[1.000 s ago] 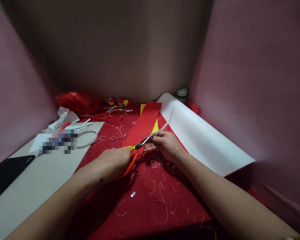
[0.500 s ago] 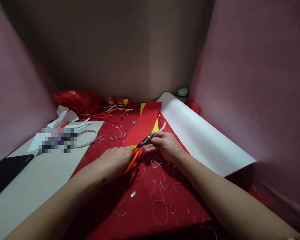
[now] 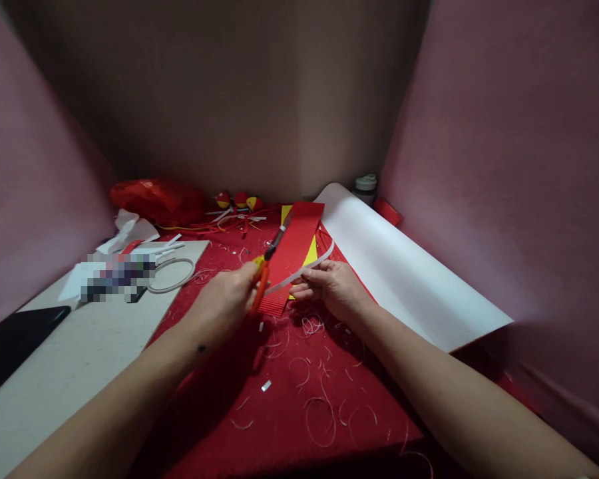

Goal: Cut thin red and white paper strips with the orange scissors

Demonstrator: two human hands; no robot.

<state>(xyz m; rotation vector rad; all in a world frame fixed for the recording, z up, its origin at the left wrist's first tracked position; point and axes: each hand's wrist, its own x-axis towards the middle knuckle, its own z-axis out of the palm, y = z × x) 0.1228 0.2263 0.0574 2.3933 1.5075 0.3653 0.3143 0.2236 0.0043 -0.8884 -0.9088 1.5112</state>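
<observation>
Strip (image 3: 287,281) runs over the red card (image 3: 299,239), pinched by the right hand (image 3: 332,285); the left hand (image 3: 232,293) clenches scissors (image 3: 268,253), and whether it grips the strip's end too is hard to tell. Clippings (image 3: 266,386) suggest some cutting done; the held length remains.

Yellow scissor handle (image 3: 258,266) mostly hidden behind left hand (image 3: 229,293)

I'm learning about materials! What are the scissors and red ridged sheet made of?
Scissors: smooth orange-and-yellow handles, probably plastic; dark blades, likely metal, with a bright glint. Red ridged sheet: perhaps corrugated paper or thin card, matte-looking, judging by its parallel ridges and lack of shine.
</observation>
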